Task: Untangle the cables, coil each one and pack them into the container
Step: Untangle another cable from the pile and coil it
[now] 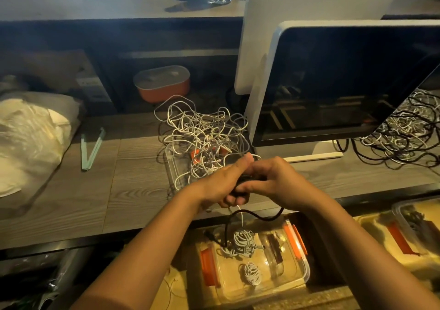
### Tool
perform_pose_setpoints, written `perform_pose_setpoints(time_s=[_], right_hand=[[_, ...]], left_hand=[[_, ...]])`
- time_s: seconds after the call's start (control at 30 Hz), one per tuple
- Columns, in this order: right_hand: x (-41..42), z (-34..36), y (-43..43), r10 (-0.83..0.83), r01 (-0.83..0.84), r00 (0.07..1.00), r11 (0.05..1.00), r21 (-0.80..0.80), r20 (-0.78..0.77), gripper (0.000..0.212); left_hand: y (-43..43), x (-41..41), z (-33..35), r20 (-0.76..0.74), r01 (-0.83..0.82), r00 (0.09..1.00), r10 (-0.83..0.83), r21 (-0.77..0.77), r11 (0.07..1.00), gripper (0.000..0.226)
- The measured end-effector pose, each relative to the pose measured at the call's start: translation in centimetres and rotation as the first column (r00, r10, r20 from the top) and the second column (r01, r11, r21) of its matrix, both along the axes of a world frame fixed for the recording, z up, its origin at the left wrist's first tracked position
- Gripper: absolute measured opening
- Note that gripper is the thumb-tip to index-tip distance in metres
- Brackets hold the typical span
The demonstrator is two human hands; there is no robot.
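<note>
Both hands meet over the desk's front edge. My left hand (223,183) grips a coil of black cable (240,185), thumb up on top. My right hand (273,183) pinches the same coil from the right. The cable's loose end (257,216) hangs in a loop down into a clear container with orange clips (302,269) below the desk, where coiled white cables (242,240) lie. A tangled heap of white cables (202,133) sits just behind my hands, partly on a clear lid (173,164).
A monitor (345,83) stands at the right with a second one behind it. An orange lidded pot (162,88) sits behind the heap. White plastic bag (28,138) lies at the left. A second clear container (419,228) lies at the lower right.
</note>
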State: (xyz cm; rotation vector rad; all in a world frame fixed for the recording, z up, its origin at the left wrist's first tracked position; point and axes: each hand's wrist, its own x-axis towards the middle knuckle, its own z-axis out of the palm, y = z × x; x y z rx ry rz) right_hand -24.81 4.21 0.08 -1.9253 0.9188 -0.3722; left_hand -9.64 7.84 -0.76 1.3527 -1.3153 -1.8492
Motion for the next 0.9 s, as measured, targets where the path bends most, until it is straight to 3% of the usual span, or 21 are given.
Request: perform_pose_setpoints(time_s=[0.07,0.17,0.27,0.37,0.47,0.6,0.7,0.8,0.9], right_hand=[[-0.1,0.3,0.1,-0.007,0.004,0.997,0.999,0.035,0.072,0.015],[-0.3,0.0,0.3,-0.073,0.071,0.988,0.997,0.026,0.136,0.016],[-0.6,-0.1,0.3,-0.224,0.206,0.944,0.974,0.099,0.243,0.012],[-0.9,-0.1,0.5,-0.307,0.24,0.905,0.94,0.242,0.293,0.011],[-1.3,-0.8,0.7,-0.368,0.264,0.891,0.896,0.356,0.267,0.023],[-1.4,-1.2,0.9,-0.379,0.269,0.897,0.877,0.398,0.229,0.034],[-1.9,-0.9,0.5,-0.286,0.188,0.943,0.881,0.434,0.172,0.043],[-3.0,0.4,-0.4,-0.062,0.073,0.997,0.939,0.337,-0.042,0.016],[-4.1,1.1,-1.2,-0.036,0.065,0.991,0.971,0.232,-0.127,0.017]], left_hand=[[-0.6,0.1,0.2,-0.032,0.015,0.999,-0.015,-0.005,1.0,0.061],[-0.9,0.0,0.1,-0.115,-0.099,0.989,0.097,-0.015,0.995,0.059],[-0.2,-0.4,-0.9,-0.219,-0.272,0.944,0.248,-0.085,0.959,0.034],[0.6,-1.2,-1.7,-0.121,-0.33,0.943,0.31,-0.236,0.914,0.017],[0.9,-1.4,-1.9,0.111,-0.218,0.949,0.295,-0.443,0.87,0.016],[1.1,-1.1,-2.1,0.299,-0.099,0.903,0.307,-0.551,0.828,0.031],[1.0,-0.5,-2.1,0.326,-0.087,0.897,0.299,-0.532,0.842,0.028],[1.1,0.3,-2.1,0.359,0.021,0.922,0.147,-0.426,0.905,0.03],[1.7,0.1,-2.6,0.465,0.188,0.882,0.072,-0.489,0.852,0.043]])
